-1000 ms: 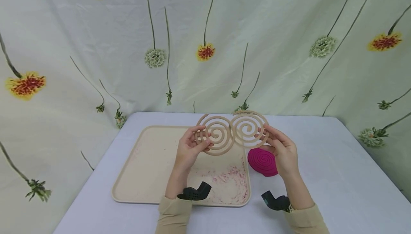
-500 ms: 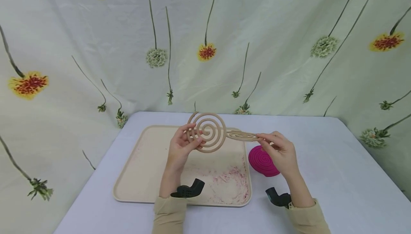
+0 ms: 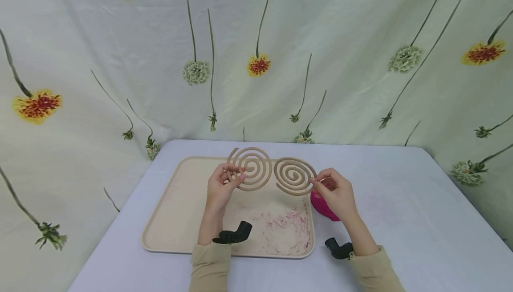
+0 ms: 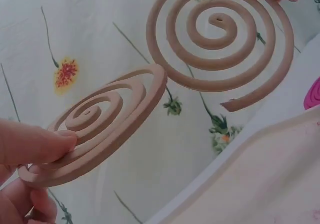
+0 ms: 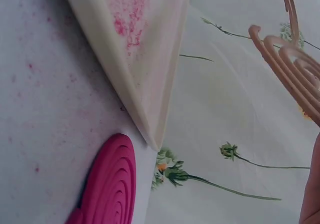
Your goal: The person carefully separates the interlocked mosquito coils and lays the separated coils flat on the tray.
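Two tan mosquito coils are held up over the tray, side by side with a small gap in the head view. My left hand pinches the left mosquito coil at its outer turns, thumb on one face. In the left wrist view that left coil appears tilted, with the second coil behind it. The fingertips of my right hand pinch the right mosquito coil by its right edge. Just below that hand, partly covered by it, a pink mosquito coil lies on the table.
A beige tray with pink crumbs toward its right front lies on a white-covered table. In the right wrist view, the pink coil sits beside the tray's corner. A flower-print cloth hangs behind.
The two tan coils, overlapping in view earlier, now appear apart. My right hand turned its coil edge-on, then faced it round again and lowered it. My left hand shifted left with its coil.
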{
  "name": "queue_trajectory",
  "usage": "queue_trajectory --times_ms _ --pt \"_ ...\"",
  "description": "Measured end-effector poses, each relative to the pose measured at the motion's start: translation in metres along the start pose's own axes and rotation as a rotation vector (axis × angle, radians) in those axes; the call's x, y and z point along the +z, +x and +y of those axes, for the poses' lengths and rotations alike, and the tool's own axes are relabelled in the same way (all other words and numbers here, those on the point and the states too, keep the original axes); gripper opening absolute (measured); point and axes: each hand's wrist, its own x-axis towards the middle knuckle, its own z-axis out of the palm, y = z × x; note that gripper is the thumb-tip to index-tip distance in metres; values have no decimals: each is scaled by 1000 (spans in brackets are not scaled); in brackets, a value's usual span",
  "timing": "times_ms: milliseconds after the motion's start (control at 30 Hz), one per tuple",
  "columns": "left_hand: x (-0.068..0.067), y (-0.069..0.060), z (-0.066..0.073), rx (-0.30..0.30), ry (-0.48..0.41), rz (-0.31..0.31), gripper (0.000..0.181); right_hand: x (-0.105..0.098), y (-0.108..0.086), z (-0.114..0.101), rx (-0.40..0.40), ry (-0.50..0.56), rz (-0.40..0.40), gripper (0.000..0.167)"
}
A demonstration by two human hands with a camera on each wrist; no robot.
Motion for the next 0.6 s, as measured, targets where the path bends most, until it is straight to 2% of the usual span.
queue_trajectory --times_ms 133,333,433,600 --pt "-2 3 -9 -27 15 20 27 5 1 9 120 109 -30 10" --pt "-3 5 -21 -122 67 51 25 14 1 35 346 162 -6 14" --pt "-3 6 -26 -151 93 46 19 17 0 47 427 161 12 18" --pt "-1 7 -35 -195 110 3 11 21 -2 67 518 171 46 24"
